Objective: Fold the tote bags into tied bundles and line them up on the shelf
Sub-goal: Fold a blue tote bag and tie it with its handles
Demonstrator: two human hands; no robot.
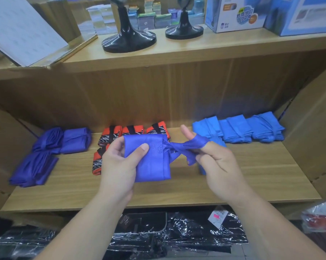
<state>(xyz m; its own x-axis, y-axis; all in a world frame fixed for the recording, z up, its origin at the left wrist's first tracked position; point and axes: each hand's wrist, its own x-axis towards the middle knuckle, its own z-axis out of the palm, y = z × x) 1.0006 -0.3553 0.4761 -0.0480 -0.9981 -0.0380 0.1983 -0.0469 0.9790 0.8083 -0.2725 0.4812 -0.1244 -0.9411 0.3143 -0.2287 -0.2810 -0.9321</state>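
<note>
Wood-grain shelving fills the view. The middle shelf [252, 177] is the working surface.

Held item: a blue tote bag [151, 162], folded into a flat packet and held in the air just above the shelf's front half. A faint printed motif shows near its right edge, too blurred to read.

Left hand [119, 162]: grips the packet's left side, with the thumb pressed on the front face and the fingers curled behind.

Right hand [216, 166]: closed on the bag's strap [188, 145]. The strap loops over the base of the thumb and runs taut to a twisted point at the packet's right edge. The loose end is pinched under the curled fingers.

Already on the shelf, left to right:
- purple bundles [46, 154], lying in two rows
- red-and-black patterned bundles [132, 131], partly hidden behind the held bag
- light blue bundles [239, 130], side by side along the back, with one more in front, partly hidden by the right hand

Upper shelf: two glossy black stand bases [128, 39] and stacks of small packs [149, 17] behind them. A clear sign holder [21, 29] at the left has text too faint to read. A white-and-blue box [235, 14] carries the legible letters "APP", and its other print is blurred. A blue box [304, 14] stands at the far right.

Below: black goods in crinkled plastic [177, 231]. One carries a white tag with a pink sticker [217, 216], writing unreadable.
</note>
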